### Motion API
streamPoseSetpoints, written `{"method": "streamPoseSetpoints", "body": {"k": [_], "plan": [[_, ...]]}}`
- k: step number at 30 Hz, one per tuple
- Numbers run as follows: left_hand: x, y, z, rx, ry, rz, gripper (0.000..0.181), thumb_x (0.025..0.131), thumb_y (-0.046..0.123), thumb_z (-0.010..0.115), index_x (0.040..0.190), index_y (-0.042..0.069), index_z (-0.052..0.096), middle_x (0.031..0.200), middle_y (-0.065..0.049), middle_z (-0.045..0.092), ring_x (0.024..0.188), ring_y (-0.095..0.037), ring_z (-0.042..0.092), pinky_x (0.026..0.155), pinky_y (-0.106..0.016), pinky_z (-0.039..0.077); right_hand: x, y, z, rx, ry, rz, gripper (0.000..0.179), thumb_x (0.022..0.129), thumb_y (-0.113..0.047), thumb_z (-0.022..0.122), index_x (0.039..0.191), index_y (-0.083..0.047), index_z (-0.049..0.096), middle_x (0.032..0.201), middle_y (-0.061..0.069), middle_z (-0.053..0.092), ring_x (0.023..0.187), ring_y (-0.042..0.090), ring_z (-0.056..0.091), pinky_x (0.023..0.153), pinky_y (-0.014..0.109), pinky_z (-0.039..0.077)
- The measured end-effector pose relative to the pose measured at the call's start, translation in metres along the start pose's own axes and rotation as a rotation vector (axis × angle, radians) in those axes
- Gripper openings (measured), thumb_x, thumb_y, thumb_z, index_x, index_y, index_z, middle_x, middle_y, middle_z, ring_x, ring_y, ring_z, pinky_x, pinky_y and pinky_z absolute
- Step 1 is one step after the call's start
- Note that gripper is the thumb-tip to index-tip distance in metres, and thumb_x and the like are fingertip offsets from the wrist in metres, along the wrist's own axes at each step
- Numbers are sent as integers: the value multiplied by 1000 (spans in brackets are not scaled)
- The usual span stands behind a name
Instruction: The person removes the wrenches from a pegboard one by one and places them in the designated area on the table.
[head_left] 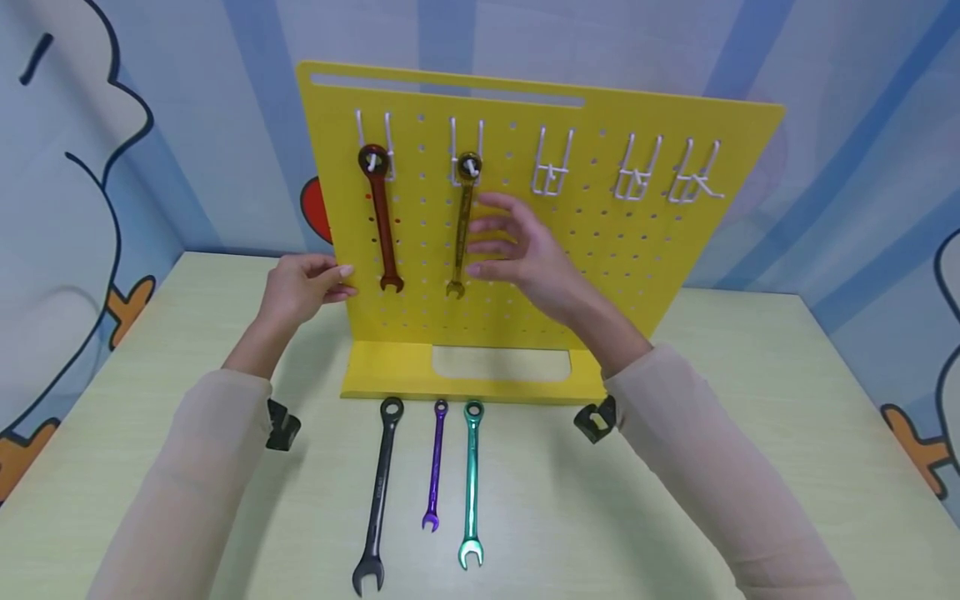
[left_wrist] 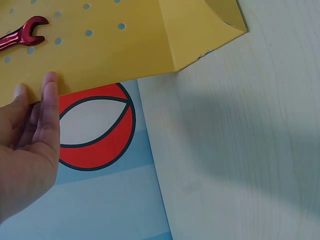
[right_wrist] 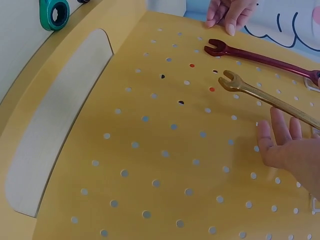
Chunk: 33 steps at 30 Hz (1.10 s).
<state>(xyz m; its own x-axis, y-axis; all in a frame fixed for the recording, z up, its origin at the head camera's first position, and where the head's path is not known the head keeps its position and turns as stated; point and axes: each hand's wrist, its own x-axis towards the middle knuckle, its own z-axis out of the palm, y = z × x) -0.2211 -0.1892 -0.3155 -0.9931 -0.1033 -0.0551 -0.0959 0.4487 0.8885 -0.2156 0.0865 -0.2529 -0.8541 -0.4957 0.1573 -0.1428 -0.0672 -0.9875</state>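
Observation:
My left hand [head_left: 296, 287] grips the left edge of a yellow pegboard [head_left: 525, 292], fingertips on its front face in the left wrist view. My right hand [head_left: 525, 254] is beside the gold combination wrench [head_left: 461, 233], fingers spread and slightly bent, nothing held between them. That wrench hangs by its ring end from a white hook, open end down. To its left hangs a red combination wrench [head_left: 383, 225] the same way. In the right wrist view the right fingertips [right_wrist: 277, 117] lie close below the gold wrench's shaft.
Three white hooks, among them the middle one [head_left: 551, 171], carry nothing at the board's right. In front of the yellow base [head_left: 390, 379] lie a black wrench [head_left: 381, 475], a small purple wrench [head_left: 437, 467] and a green wrench [head_left: 472, 475] on the pale table [head_left: 570, 533].

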Motion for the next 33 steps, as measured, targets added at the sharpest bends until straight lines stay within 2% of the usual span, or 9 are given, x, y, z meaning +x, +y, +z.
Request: {"method": "streamPoseSetpoints", "body": {"k": [8, 18, 28, 29, 30, 33], "plan": [[2, -2, -1, 17, -10, 9, 36, 91, 26, 55, 106, -6, 60, 94, -17, 63, 73, -8, 65, 66, -16, 53, 0, -3, 1, -59, 6, 4, 71, 78, 15, 60, 138, -9, 31, 125, 15, 44, 107, 30, 49, 90, 36, 47], [2, -1, 0, 15, -4, 1, 35, 91, 24, 55, 107, -6, 60, 94, -16, 63, 74, -10, 66, 65, -17, 53, 3, -6, 2, -109, 40, 15, 69, 78, 15, 61, 136, -11, 35, 112, 13, 48, 97, 26, 51, 86, 34, 49], [2, 0, -1, 18, -5, -4, 35, 91, 25, 55, 107, -5, 60, 96, -18, 63, 76, -12, 66, 67, -19, 54, 3, -9, 6, -109, 83, 28, 64, 79, 19, 55, 134, -10, 38, 103, 12, 49, 86, 22, 53, 82, 35, 51], [2, 0, 0, 16, -1, -6, 35, 91, 25, 55, 106, -5, 61, 96, -18, 63, 76, -12, 66, 68, -20, 54, 3, -9, 6, -110, 90, 28, 63, 79, 19, 55, 133, -10, 39, 102, 12, 50, 85, 21, 53, 81, 35, 52], [10, -12, -1, -37, -22, 8, 33, 90, 26, 57, 103, -3, 63, 93, -16, 64, 75, -12, 66, 67, -20, 54, 3, -10, 7, -111, 96, 28, 63, 79, 19, 55, 133, -10, 39, 101, 12, 50, 84, 21, 53, 80, 35, 52], [11, -13, -1, -44, -20, 6, 32, 89, 27, 58, 102, -2, 63, 92, -15, 64, 75, -13, 66, 69, -22, 54, 2, -11, 8, -115, 114, 27, 62, 79, 18, 56, 132, -9, 40, 98, 12, 50, 82, 21, 53, 78, 34, 52]]}}
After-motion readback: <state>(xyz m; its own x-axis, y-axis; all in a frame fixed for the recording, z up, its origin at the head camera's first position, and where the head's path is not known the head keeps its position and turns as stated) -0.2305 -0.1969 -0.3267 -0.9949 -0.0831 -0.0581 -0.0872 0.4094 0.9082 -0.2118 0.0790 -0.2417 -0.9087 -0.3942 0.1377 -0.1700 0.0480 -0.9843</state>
